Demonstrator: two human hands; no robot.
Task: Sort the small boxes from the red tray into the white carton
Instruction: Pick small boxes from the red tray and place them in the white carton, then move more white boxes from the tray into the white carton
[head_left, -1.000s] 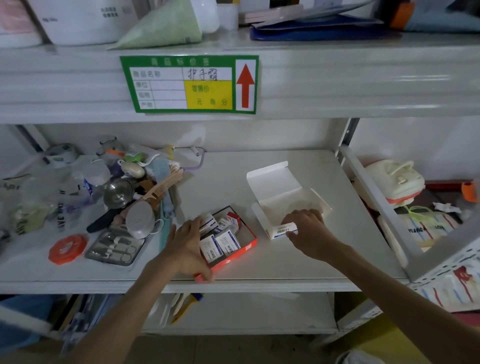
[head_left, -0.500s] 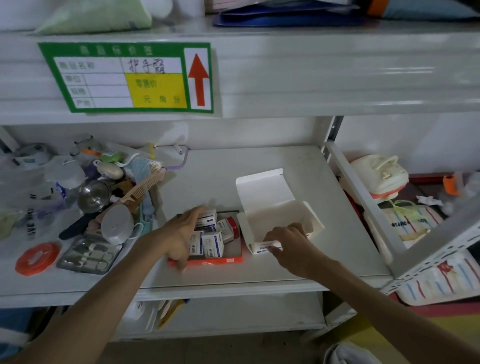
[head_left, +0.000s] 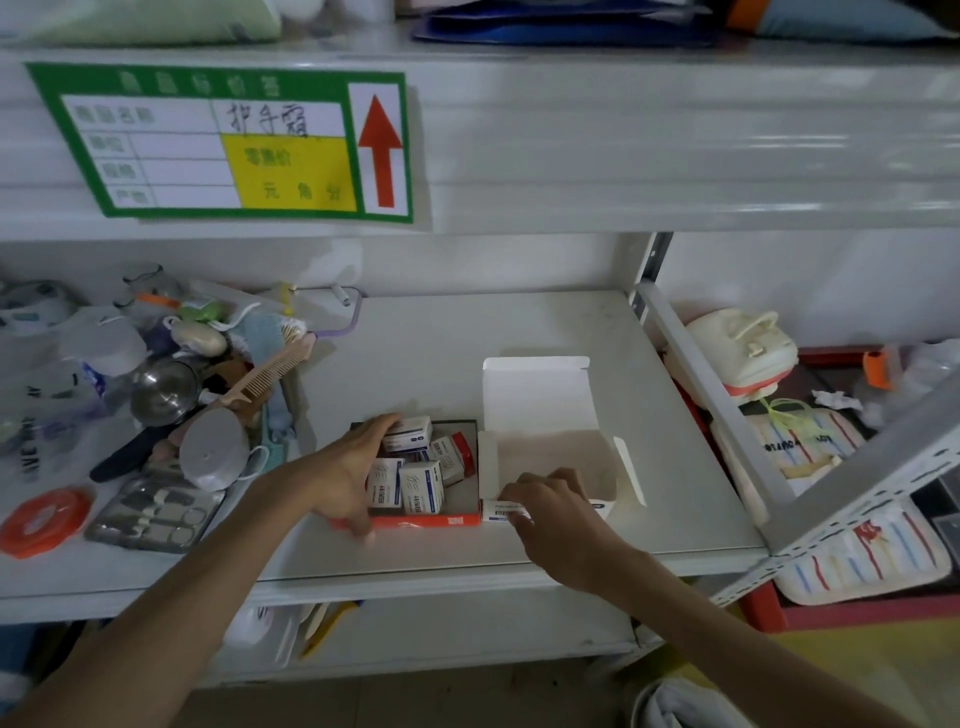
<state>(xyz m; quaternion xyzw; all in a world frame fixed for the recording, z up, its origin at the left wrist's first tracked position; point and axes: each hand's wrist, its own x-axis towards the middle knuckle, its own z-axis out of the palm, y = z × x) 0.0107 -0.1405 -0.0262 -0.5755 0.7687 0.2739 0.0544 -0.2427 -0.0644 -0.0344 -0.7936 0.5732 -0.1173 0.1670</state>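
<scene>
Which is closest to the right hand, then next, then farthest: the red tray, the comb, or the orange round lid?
From the right hand:
1. Red tray, just to its left.
2. Comb, farther left and back, in the clutter.
3. Orange round lid, at the shelf's far left.

White shelf (head_left: 441, 353) carries red tray (head_left: 415, 521), white carton (head_left: 535, 395), toiletries clutter (head_left: 171, 395).

Behind the red tray (head_left: 415, 520) and the white carton (head_left: 540, 400) the shelf (head_left: 436, 353) lies bare to the back wall. Clutter (head_left: 171, 395) crowds the left side; a slanting metal rail (head_left: 696, 395) bounds the right; the upper shelf (head_left: 623, 156) overhangs.
</scene>
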